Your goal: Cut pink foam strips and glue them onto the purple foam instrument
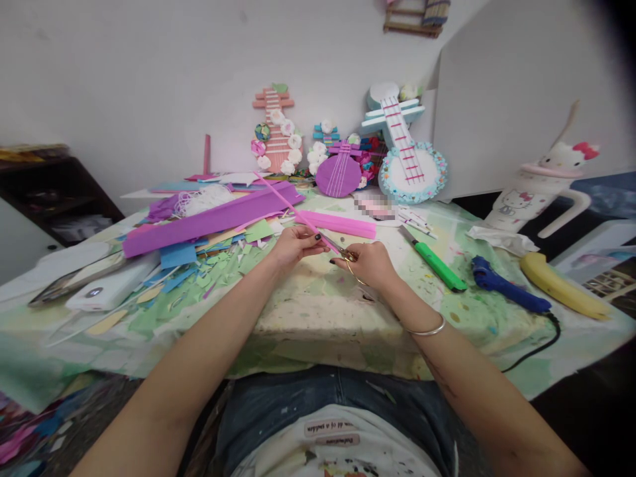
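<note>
Between the fingers of my left hand (pixel 298 244) is a long narrow pink paper strip (pixel 284 202), slanting up and away to the left. My right hand (pixel 370 264) is closed on a pair of scissors (pixel 348 255) with gold-coloured handles. Their blades point left and meet the near end of the strip, close to my left fingertips. Just beyond my hands lies a wider folded band of pink crepe paper (pixel 342 224). A long purple paper roll (pixel 209 218) stretches out at the left.
Blue and green paper scraps (pixel 213 265) and a white power bank (pixel 112 281) lie left. A green utility knife (pixel 437 265), blue glue gun (pixel 509 285), banana (pixel 564 285) and Hello Kitty tumbler (pixel 529 189) are right. Decorated paper instruments (pixel 340 173) lean on the wall.
</note>
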Demonstrator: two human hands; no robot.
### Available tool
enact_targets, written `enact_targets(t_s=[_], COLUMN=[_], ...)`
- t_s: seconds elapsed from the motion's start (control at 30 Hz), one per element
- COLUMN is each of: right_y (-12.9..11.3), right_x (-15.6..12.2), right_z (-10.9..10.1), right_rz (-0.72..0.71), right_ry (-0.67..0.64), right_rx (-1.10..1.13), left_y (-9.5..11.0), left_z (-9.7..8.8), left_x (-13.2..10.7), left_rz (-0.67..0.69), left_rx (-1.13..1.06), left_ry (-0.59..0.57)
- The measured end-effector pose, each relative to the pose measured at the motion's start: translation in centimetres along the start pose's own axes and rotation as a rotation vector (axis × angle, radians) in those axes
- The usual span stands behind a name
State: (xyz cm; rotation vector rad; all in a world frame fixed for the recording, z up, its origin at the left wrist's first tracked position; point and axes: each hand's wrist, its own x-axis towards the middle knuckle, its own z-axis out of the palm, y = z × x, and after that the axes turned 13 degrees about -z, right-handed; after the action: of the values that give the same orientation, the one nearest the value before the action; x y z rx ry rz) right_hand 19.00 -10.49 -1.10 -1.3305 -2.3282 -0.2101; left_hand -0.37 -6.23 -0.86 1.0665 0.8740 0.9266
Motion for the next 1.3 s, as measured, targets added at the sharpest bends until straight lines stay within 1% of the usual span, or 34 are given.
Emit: enact_targets(t_s=[0.37, 0.53, 0.67, 0.93, 1.13, 1.3], right_y=[-0.12, -0.08, -0.10, 0.01, -0.17, -0.24], right_x=[0.04, 0.11, 0.06, 0.32, 0.22, 0.23], right_z=[-0.19, -0.17, -0.14, 0.30, -0.02, -0.19], right_rz=[-0.003, 0.038, 0.029, 0.018, -0.049, -0.095], right_ry=[0.005, 0.049, 0.080, -0.007, -0.016, -0.024], right_rx=[0.034, 0.072, 0.155, 0.238, 0.225, 0.218], left_y=[0.07, -0.06, -0.10, 0.22, 0.20, 0.25], left_z=[0.06, -0.24, -0.35, 0.20, 0.12, 0.33], left_x=[-0.03, 0.18, 0.17, -0.49, -0.45, -0.61], left_rz=[-0.001, 0.011, 0.009, -0.028, -0.037, -0.034], left_rx=[0.017, 0.023, 0.057, 0.161, 0.205, 0.235], left_ry=[-0.013, -0.016, -0.015, -0.049, -0.054, -0.088])
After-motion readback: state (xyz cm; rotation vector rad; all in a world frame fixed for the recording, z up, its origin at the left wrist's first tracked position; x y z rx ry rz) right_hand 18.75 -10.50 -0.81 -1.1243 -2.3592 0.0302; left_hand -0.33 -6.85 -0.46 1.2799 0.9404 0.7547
